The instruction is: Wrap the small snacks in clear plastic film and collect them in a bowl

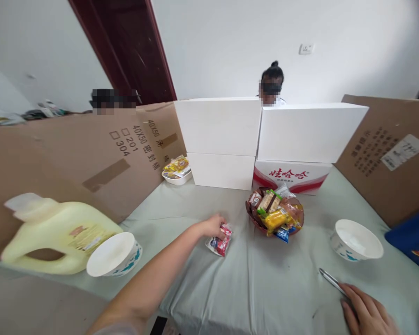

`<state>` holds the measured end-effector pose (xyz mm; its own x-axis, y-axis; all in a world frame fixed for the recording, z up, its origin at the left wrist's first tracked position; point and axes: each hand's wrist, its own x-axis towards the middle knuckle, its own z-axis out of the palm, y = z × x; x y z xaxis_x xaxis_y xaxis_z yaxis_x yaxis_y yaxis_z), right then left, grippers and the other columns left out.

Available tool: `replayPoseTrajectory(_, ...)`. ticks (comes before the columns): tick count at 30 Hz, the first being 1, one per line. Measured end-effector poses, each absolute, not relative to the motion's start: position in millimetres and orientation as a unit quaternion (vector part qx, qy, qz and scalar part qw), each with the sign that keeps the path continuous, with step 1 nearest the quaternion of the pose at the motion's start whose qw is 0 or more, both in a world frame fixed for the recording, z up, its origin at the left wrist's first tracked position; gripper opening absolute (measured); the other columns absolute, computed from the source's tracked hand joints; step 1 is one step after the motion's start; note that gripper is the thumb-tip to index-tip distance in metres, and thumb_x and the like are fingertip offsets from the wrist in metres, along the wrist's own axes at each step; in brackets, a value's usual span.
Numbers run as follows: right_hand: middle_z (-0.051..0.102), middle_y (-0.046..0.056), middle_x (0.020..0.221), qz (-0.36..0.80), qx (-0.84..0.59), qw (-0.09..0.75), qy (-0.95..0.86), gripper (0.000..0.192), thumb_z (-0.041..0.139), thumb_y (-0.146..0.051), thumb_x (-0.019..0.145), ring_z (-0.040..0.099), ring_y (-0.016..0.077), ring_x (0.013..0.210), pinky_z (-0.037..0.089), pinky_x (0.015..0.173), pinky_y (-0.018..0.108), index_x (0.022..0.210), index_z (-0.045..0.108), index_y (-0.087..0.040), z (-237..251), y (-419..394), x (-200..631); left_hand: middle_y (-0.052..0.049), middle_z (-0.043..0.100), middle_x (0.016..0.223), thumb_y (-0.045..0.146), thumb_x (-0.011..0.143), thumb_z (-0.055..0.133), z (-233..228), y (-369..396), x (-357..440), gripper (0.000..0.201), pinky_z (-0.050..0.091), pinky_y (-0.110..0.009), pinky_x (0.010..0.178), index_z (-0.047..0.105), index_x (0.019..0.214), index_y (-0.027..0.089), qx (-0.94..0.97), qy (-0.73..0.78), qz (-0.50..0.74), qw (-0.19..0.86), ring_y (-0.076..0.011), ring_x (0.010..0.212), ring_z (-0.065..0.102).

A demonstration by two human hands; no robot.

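Observation:
My left hand [213, 227] reaches out to the middle of the table, its fingers closed on the edge of a red snack packet [220, 241] with clear wrapping. The packet is at the cloth. At the lower right, my right hand [368, 311] grips a slim silver metal utensil [331, 280]; its far end points up and left, and its exact kind is unclear. Between and beyond the hands stands a dark red basket [253, 218] heaped with wrapped snacks. To the right of it sits a white bowl [358, 239] with a blue-green pattern.
At the left, another white bowl [112, 255] tilts against a pale yellow jug [59, 232] lying on its side. White boxes [223, 125] are stacked at the back. A small white dish [176, 180] holds snacks. Cardboard panels [73, 153] flank the table; two people sit behind.

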<state>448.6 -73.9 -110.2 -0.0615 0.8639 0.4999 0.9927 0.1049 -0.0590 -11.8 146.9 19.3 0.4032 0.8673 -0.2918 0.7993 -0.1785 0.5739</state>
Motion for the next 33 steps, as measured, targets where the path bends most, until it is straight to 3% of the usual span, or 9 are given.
replayPoseTrajectory(4,0.066,0.007,0.111,-0.148,-0.659,0.215,-0.705,0.038,0.039,-0.043,0.093,0.059,0.0253,0.098,0.046,0.084,0.041,0.12,0.059,-0.024,-91,-77,433,-0.003,0.062,0.111,0.01,0.06,0.071,25,91,32,0.039,0.041,-0.033,0.097,0.063,0.096,0.02,0.83,0.436,0.099,0.333,-0.0215,0.101,0.059)
replayPoseTrajectory(6,0.065,0.007,0.112,-0.142,-0.658,0.221,-0.706,0.038,0.039,-0.043,0.094,0.059,0.0249,0.1,0.046,0.085,0.04,0.119,0.059,-0.023,-88,-77,431,-0.003,0.062,0.117,0.007,0.064,0.067,20,64,49,0.035,0.026,-0.042,0.112,0.063,0.096,0.021,0.874,0.343,0.181,0.292,-0.0235,0.114,0.054)
replayPoseTrajectory(8,0.065,0.007,0.11,-0.133,-0.656,0.228,-0.707,0.036,0.039,-0.041,0.095,0.059,0.0247,0.099,0.047,0.085,0.041,0.119,0.059,-0.023,-87,-78,432,-0.004,0.057,0.128,0.006,0.068,0.066,8,43,59,0.03,0.02,-0.049,0.114,0.064,0.093,0.022,0.892,0.287,0.256,0.237,-0.0277,0.126,0.044)
replayPoseTrajectory(11,0.067,0.008,0.102,-0.112,-0.661,0.234,-0.704,0.035,0.037,-0.037,0.096,0.06,0.0242,0.091,0.048,0.082,0.042,0.115,0.063,-0.023,-85,-78,437,-0.006,0.049,0.131,0.001,0.072,0.058,-14,28,59,0.036,0.034,-0.045,0.106,0.067,0.096,0.025,0.888,0.278,0.303,0.203,-0.0274,0.126,0.041)
replayPoseTrajectory(15,0.067,0.008,0.098,-0.027,-0.662,0.261,-0.702,0.032,0.038,-0.035,0.095,0.063,0.0231,0.09,0.052,0.079,0.04,0.11,0.064,-0.024,-65,-73,421,-0.008,0.053,0.118,-0.001,0.064,0.049,-31,25,40,0.042,0.046,-0.036,0.094,0.064,0.097,0.021,0.857,0.287,0.312,0.292,-0.0215,0.109,0.053)
replayPoseTrajectory(19,0.063,0.007,0.111,0.088,-0.602,0.272,-0.745,0.031,0.037,-0.027,0.096,0.064,0.0182,0.099,0.054,0.083,0.031,0.118,0.059,-0.027,-29,-62,361,-0.01,0.055,0.113,0.007,0.062,0.049,-30,25,29,0.032,0.047,-0.038,0.091,0.059,0.09,0.018,0.836,0.26,0.317,0.366,-0.0234,0.104,0.055)
replayPoseTrajectory(23,0.063,0.007,0.113,0.141,-0.513,0.214,-0.82,0.04,0.036,-0.012,0.093,0.065,0.0155,0.094,0.054,0.081,0.028,0.124,0.056,-0.027,-5,-54,293,-0.013,0.043,0.128,0.012,0.064,0.052,-30,23,31,0.027,0.04,-0.045,0.101,0.056,0.09,0.018,0.827,0.276,0.325,0.366,-0.028,0.117,0.048)
replayPoseTrajectory(27,0.065,0.006,0.108,0.142,-0.486,0.168,-0.846,0.045,0.04,-0.006,0.088,0.065,0.0162,0.089,0.053,0.079,0.029,0.124,0.058,-0.026,-3,-51,275,-0.013,0.046,0.122,0.009,0.063,0.056,-37,23,33,0.043,0.041,-0.045,0.099,0.048,0.103,0.02,0.807,0.299,0.358,0.361,-0.0279,0.119,0.046)
replayPoseTrajectory(33,0.065,0.005,0.114,0.09,-0.575,0.163,-0.797,0.038,0.035,-0.018,0.094,0.067,0.0154,0.092,0.055,0.077,0.027,0.119,0.061,-0.028,-32,-60,354,-0.011,0.052,0.123,0.009,0.067,0.059,-40,24,30,0.069,0.043,-0.04,0.098,0.038,0.132,0.021,0.794,0.329,0.326,0.395,-0.024,0.112,0.053)
